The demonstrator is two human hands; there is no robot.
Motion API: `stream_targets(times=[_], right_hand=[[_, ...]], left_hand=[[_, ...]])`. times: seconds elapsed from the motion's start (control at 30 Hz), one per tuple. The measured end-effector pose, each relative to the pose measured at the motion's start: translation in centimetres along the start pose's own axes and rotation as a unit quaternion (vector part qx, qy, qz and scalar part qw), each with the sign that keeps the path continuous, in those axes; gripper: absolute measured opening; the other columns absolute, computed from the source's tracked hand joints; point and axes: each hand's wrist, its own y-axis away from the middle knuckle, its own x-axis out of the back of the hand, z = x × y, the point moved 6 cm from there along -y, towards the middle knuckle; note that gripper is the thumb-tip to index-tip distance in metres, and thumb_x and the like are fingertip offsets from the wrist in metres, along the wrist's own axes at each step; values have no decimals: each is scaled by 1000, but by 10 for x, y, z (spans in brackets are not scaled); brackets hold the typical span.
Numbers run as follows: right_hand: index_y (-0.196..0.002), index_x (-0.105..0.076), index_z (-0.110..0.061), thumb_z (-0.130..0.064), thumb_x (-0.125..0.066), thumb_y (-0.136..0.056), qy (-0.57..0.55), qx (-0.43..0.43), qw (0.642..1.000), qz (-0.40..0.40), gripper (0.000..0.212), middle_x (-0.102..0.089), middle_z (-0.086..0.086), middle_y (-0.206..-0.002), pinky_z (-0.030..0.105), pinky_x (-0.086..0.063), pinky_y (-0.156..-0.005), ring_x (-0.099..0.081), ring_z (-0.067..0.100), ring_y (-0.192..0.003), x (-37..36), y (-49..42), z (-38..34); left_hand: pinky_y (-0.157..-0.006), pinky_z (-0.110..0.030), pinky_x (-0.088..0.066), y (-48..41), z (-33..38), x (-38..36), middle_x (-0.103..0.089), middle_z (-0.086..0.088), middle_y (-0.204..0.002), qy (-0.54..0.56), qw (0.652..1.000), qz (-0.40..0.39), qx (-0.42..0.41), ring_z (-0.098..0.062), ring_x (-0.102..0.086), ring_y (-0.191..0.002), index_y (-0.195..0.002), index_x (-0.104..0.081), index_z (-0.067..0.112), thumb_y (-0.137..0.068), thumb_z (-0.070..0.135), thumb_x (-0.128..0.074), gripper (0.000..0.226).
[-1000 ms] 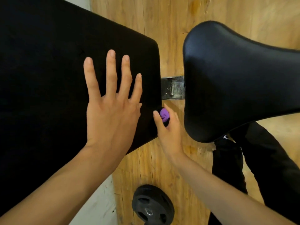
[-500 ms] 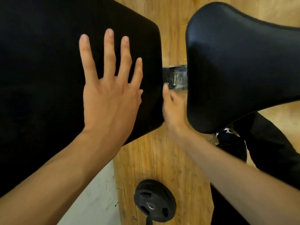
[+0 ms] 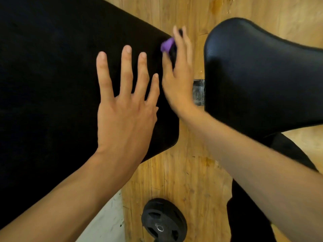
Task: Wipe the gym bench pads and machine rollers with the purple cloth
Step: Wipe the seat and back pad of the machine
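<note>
So the big black back pad (image 3: 52, 84) fills the left side. The left hand (image 3: 125, 119) lies flat on it near its right edge, fingers straight and spread, holding nothing. A weight plate (image 3: 163, 222) sits down on the wood floor (image 3: 183, 172). The purple cloth (image 3: 167, 44) is at the pad's far right corner, pinched in the right hand (image 3: 178, 81) fingers, bit blurry. Then a metal bracket (image 3: 198, 92) and the seat pad (image 3: 262, 75).
</note>
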Motion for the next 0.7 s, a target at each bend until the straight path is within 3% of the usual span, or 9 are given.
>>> stream_targets(times=[0.07, 0.13, 0.27, 0.33, 0.4, 0.47, 0.5, 0.63, 0.7], right_hand=[[-150, -46, -3, -20, -49, -106, 20, 30, 999, 21, 46, -40, 17, -158, 9, -26, -114, -36, 22, -147, -3, -33, -1], [-148, -49, -6, -17, -49, -107, 32, 31, 999, 1, 43, -46, 11, -154, 25, -34, -118, -42, 18, -144, -1, -5, 5], [-157, -36, -15, -4, -52, -103, 31, -32, 995, -84, 58, -31, -1, -166, 48, -32, -123, -25, 14, -154, 10, 134, 16], [-159, -28, -20, -3, -52, -104, 21, -44, 993, -104, 63, -24, -3, -169, 51, -30, -123, -20, 14, -156, 10, 142, 18], [-159, -32, -20, -7, -48, -106, 33, -52, 995, -74, 57, -25, -1, -168, 42, -29, -125, -22, 13, -155, 7, 90, 19], [-155, -42, -18, -8, -44, -105, 40, -58, 997, -26, 51, -34, 1, -165, 19, -27, -121, -30, 11, -152, 4, 24, 12], [-153, -46, -17, -8, -43, -103, 38, -57, 998, -15, 50, -37, 2, -163, 14, -26, -118, -33, 10, -150, 3, 4, 10], [-159, -34, -25, -20, -42, -110, 30, -56, 996, -63, 50, -23, -3, -169, 21, -25, -122, -21, 7, -154, 3, 42, 12], [-160, -31, -29, -24, -48, -109, 39, -52, 996, -63, 54, -21, -5, -169, 11, -24, -118, -20, 5, -154, 10, 67, 14]], left_hand=[[-119, -74, 1, 0, 1, -1, 16, -30, -167, -4, 1000, -5, 0, -54, 14, -154, -164, 10, 13, -105, 54, -17, 77], [-118, -74, 2, 1, 1, -3, 18, -31, -167, -6, 1000, -14, -6, -54, 15, -154, -164, 11, 11, -106, 53, -17, 77], [-116, -76, 6, 4, 0, -2, 23, -33, -165, 5, 1000, -17, -13, -56, 19, -152, -163, 15, 9, -107, 52, -16, 77], [-115, -76, 7, 3, -1, -1, 23, -34, -164, 4, 1000, -14, -12, -56, 20, -152, -162, 16, 9, -107, 52, -16, 77], [-115, -75, 9, -1, -2, 1, 22, -32, -165, 11, 1000, -9, -9, -55, 19, -152, -163, 14, 10, -107, 51, -16, 76], [-115, -74, 9, -4, -2, 0, 18, -30, -167, 18, 1000, -8, -9, -54, 16, -154, -164, 11, 11, -107, 51, -18, 75], [-115, -74, 9, -4, -2, -1, 16, -30, -168, 20, 1000, -8, -9, -53, 15, -154, -164, 9, 12, -107, 51, -20, 75], [-118, -72, 10, -1, -3, -3, 12, -27, -170, 52, 999, -12, -7, -50, 14, -155, -165, 0, 13, -106, 52, -21, 73], [-120, -70, 10, -1, -4, 0, 9, -25, -171, 84, 996, -13, -7, -48, 14, -156, -165, -6, 14, -105, 53, -18, 72]])
